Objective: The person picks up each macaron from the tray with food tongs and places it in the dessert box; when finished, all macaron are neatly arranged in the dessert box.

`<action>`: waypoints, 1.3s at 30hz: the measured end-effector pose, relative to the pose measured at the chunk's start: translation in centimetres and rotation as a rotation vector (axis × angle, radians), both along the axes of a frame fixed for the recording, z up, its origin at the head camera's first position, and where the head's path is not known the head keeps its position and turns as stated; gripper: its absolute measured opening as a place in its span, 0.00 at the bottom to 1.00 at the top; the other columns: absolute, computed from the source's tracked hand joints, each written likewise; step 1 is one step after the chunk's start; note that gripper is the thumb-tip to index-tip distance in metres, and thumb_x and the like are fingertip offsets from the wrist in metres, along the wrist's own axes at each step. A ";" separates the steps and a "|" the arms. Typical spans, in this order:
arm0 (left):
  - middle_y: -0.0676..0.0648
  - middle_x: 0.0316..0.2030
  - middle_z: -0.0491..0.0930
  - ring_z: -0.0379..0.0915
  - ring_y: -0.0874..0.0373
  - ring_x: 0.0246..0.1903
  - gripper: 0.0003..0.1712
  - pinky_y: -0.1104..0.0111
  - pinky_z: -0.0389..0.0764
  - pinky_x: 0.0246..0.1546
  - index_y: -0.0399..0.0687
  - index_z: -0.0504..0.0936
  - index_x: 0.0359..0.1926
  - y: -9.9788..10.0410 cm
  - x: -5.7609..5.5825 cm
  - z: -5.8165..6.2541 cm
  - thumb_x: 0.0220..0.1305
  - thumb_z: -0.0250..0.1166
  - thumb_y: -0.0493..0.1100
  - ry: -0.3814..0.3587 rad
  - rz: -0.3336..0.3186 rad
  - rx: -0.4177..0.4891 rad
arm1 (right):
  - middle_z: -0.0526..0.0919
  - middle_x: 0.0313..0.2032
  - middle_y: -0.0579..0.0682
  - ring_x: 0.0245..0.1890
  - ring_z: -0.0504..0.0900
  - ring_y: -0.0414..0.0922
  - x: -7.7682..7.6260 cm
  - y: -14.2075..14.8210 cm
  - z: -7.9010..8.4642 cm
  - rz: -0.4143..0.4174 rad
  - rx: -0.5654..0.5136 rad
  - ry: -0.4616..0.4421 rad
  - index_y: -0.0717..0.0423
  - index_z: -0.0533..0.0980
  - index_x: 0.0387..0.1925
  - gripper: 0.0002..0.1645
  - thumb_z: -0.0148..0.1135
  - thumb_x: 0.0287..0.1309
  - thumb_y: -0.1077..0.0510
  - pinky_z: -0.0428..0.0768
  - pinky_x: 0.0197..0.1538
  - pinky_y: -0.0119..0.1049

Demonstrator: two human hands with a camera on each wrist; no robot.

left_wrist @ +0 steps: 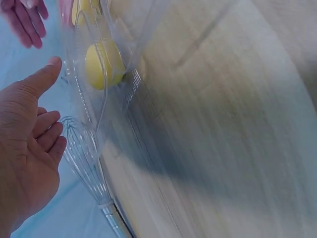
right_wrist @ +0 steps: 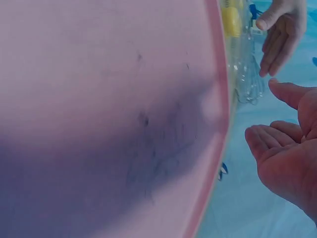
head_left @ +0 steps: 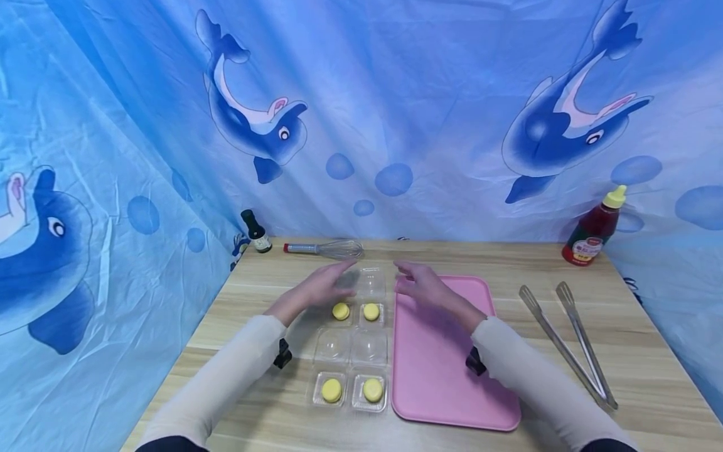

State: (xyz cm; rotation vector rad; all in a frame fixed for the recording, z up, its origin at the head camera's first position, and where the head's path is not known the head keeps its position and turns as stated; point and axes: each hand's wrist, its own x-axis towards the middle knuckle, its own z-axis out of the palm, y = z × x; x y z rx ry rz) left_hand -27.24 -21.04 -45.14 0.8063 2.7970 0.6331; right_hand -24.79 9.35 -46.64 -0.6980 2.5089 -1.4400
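My left hand (head_left: 324, 285) hovers over the left of the far clear plastic boxes, thumb spread and fingers loosely bent, holding nothing. Facing it, my right hand (head_left: 426, 289) hangs above the far left part of a pink tray (head_left: 446, 376), also holding nothing. Several clear boxes with raised lids stand left of the tray, each with a yellow macaron inside: a near left macaron (head_left: 331, 390), a near right macaron (head_left: 373, 390), a far left macaron (head_left: 341, 311) and a far right macaron (head_left: 371, 312). The far left lid is partly hidden behind my left hand.
Behind the boxes lies a whisk (head_left: 339, 249) with a red-tipped handle. A small dark bottle (head_left: 257, 232) stands at the back left, a red sauce bottle (head_left: 593, 229) at the back right. Metal tongs (head_left: 567, 351) lie spread right of the tray. A dolphin-printed curtain (head_left: 440, 113) hangs behind.
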 end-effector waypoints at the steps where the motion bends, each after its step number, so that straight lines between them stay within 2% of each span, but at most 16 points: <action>1: 0.38 0.80 0.60 0.62 0.39 0.76 0.51 0.45 0.61 0.78 0.48 0.56 0.84 0.2 -0.1 -0.1 0.69 0.74 0.50 -0.001 -0.002 -0.002 | 0.65 0.76 0.67 0.72 0.71 0.66 -0.2 -0.3 -0.1 0.000 -0.003 -0.003 0.68 0.58 0.80 0.41 0.64 0.73 0.62 0.71 0.75 0.56; 8: 0.38 0.79 0.62 0.62 0.39 0.76 0.50 0.47 0.61 0.79 0.41 0.59 0.82 1.3 -0.7 -0.3 0.69 0.74 0.49 0.014 -0.030 -0.062 | 0.74 0.68 0.71 0.66 0.79 0.65 -1.8 -2.2 -1.0 -0.037 0.005 0.046 0.76 0.64 0.73 0.36 0.66 0.69 0.68 0.79 0.69 0.53; 14: 0.40 0.80 0.61 0.60 0.40 0.77 0.48 0.49 0.59 0.80 0.42 0.59 0.82 1.7 -1.0 -0.3 0.70 0.73 0.48 -0.008 -0.040 -0.077 | 0.83 0.59 0.70 0.60 0.84 0.63 -2.4 -3.6 -0.8 -0.130 -0.022 -0.041 0.78 0.70 0.68 0.31 0.67 0.68 0.69 0.83 0.65 0.48; 20: 0.39 0.79 0.63 0.61 0.40 0.76 0.48 0.48 0.60 0.79 0.42 0.60 0.82 2.1 -1.1 -0.3 0.70 0.73 0.48 0.005 -0.056 -0.102 | 0.87 0.52 0.67 0.51 0.88 0.59 -2.7 -4.3 -0.8 -0.247 -0.046 -0.120 0.75 0.75 0.64 0.27 0.67 0.66 0.69 0.90 0.52 0.42; 32: 0.40 0.78 0.65 0.63 0.42 0.76 0.46 0.50 0.62 0.79 0.43 0.60 0.82 2.7 -1.1 -0.2 0.71 0.72 0.48 0.015 -0.072 -0.152 | 0.90 0.40 0.63 0.38 0.91 0.53 -3.3 -5.3 -0.7 -0.367 -0.093 -0.216 0.72 0.80 0.57 0.22 0.69 0.61 0.70 0.91 0.43 0.39; 39: 0.39 0.79 0.62 0.61 0.40 0.76 0.47 0.48 0.61 0.79 0.44 0.56 0.84 2.9 -1.0 0.1 0.74 0.70 0.50 0.035 -0.036 -0.118 | 0.90 0.39 0.63 0.36 0.91 0.57 -3.5 -5.6 0.0 -0.434 -0.117 -0.200 0.70 0.83 0.51 0.16 0.68 0.61 0.71 0.91 0.39 0.39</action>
